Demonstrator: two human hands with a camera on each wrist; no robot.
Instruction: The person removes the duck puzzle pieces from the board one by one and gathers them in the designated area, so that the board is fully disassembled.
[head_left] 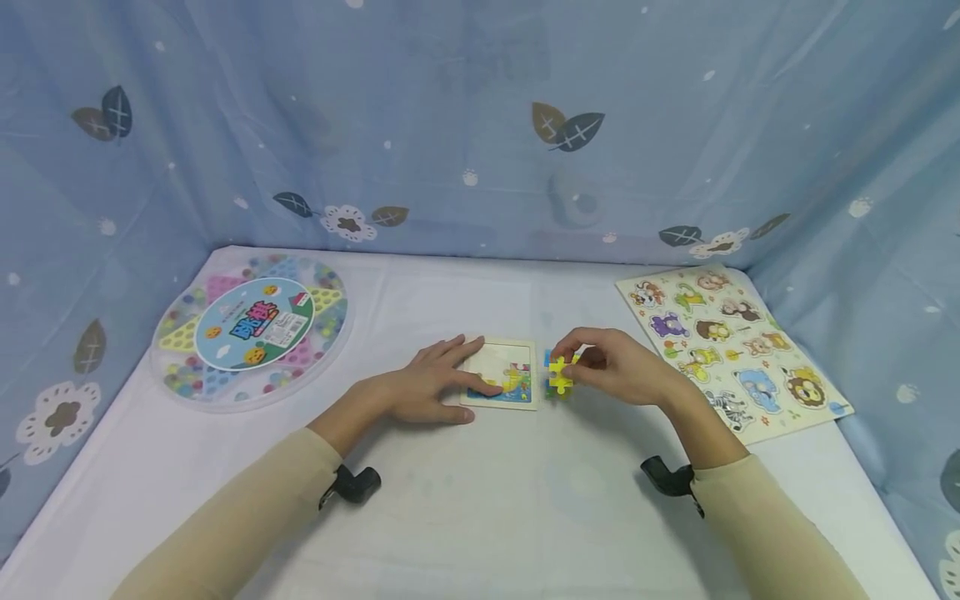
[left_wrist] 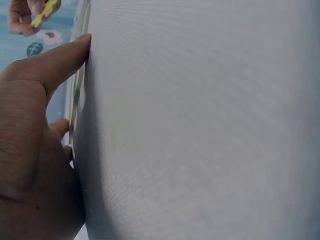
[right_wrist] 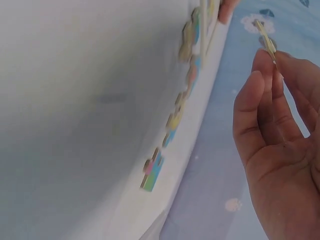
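Between thumb and fingers, my right hand (head_left: pixel 618 367) pinches a yellow jigsaw piece (head_left: pixel 558 377), held above the table just right of a small square puzzle tray (head_left: pixel 498 341). My left hand (head_left: pixel 423 390) rests on the left side of that tray with its fingers spread. A few pieces fill the tray's lower right part, and pale bare board shows above them. In the right wrist view the held piece (right_wrist: pixel 267 40) appears edge-on, away from the table. Several loose jigsaw pieces (right_wrist: pixel 155 170) lie on the white cloth there; the right hand hides most of them from the head view.
A round clear box (head_left: pixel 255 325) with a star-shaped board and coloured beads lies at the left. At the right is an animal puzzle board (head_left: pixel 738 354), slanted near the table edge. Blue curtains (head_left: pixel 465 125) surround the white table (head_left: pixel 480 500).
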